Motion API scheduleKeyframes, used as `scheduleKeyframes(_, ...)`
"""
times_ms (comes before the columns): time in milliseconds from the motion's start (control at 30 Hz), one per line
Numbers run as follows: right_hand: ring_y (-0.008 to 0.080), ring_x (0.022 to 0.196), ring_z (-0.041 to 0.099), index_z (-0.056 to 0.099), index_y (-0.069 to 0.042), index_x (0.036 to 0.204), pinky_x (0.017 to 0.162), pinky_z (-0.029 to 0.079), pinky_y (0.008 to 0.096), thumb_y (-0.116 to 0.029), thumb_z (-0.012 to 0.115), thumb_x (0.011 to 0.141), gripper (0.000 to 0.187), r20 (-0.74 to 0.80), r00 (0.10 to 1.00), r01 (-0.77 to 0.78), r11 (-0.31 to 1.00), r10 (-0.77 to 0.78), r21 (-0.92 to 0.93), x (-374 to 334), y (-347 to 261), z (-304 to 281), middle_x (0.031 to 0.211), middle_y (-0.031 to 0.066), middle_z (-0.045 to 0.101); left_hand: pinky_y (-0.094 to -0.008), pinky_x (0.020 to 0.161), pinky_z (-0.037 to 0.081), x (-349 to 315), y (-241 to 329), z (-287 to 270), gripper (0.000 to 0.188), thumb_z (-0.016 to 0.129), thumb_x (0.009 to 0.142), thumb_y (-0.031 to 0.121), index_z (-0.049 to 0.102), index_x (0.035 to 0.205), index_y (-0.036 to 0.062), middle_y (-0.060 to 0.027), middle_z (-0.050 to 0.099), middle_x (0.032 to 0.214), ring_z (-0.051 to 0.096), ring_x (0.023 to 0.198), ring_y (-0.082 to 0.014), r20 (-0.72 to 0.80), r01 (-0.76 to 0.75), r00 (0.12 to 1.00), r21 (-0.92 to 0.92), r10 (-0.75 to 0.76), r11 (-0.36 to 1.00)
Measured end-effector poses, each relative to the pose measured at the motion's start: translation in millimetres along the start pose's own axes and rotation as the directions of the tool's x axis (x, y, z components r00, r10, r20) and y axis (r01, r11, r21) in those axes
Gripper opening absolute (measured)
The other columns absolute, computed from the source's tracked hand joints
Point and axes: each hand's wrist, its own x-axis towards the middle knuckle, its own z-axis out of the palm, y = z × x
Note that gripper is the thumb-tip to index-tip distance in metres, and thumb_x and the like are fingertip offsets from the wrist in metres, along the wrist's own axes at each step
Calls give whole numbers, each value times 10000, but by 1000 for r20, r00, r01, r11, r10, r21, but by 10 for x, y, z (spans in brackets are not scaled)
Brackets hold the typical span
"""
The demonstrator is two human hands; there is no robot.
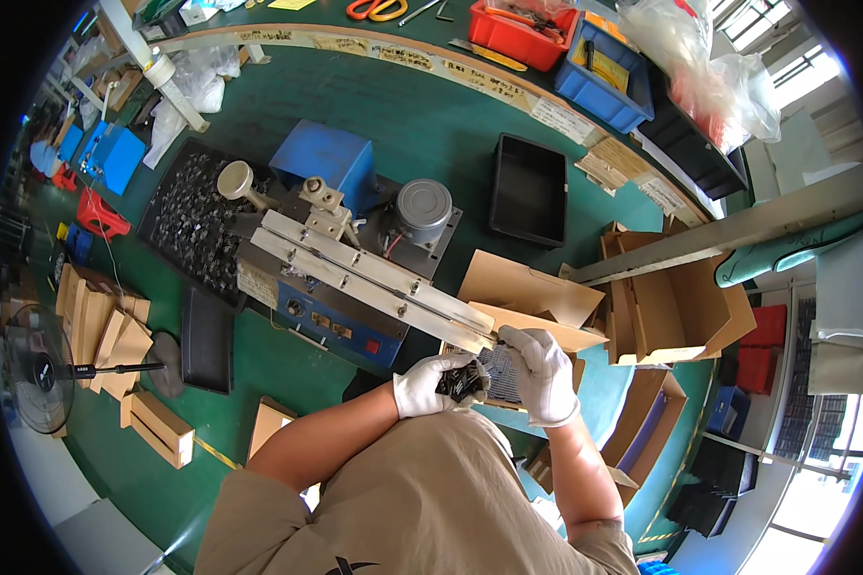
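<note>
My left hand (420, 389), in a white glove, is cupped around a bunch of small dark metal-looking parts (463, 381). Close by, my gloved right hand (547, 376) has its fingers pinched together at the lower end of a long pale metal rail (374, 280); what they hold is too small to make out. The rail slopes down toward me from a bench machine with a blue control panel (331, 324). Between my hands, partly covered by them, rows of small grey parts (501, 374) lie in a cardboard box.
Many loose dark parts fill a black tray (168, 225) left of the machine. A black bin (529, 190) stands on the green bench at the right, near open cardboard boxes (681, 311). Red (523, 34) and blue (604, 81) bins sit on the shelf behind. A fan (48, 369) stands at left.
</note>
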Motion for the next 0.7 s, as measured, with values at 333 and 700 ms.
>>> scheduleKeyframes(333, 332, 839, 667, 673, -76, 1144, 714, 551, 404, 91, 687, 788, 394, -110, 983, 155, 987, -149, 42, 17, 17, 219, 984, 136, 664, -430, 838, 551, 24, -21, -58, 322, 500, 1043, 309, 641, 1125, 32, -148, 691, 1079, 667, 1013, -273, -49, -9, 999, -56, 7, 998)
scheduleKeyframes(700, 278, 1031, 650, 656, 18, 1185, 898, 519, 363, -195, 704, 916, 346, 437, 833, -527, 727, 340, 439, -410, 181, 311, 1139, 185, 652, -429, 808, 566, 64, -77, -125, 352, 485, 1040, 300, 600, 1227, 24, -158, 696, 1078, 684, 968, -296, -96, -18, 995, -135, 5, 991)
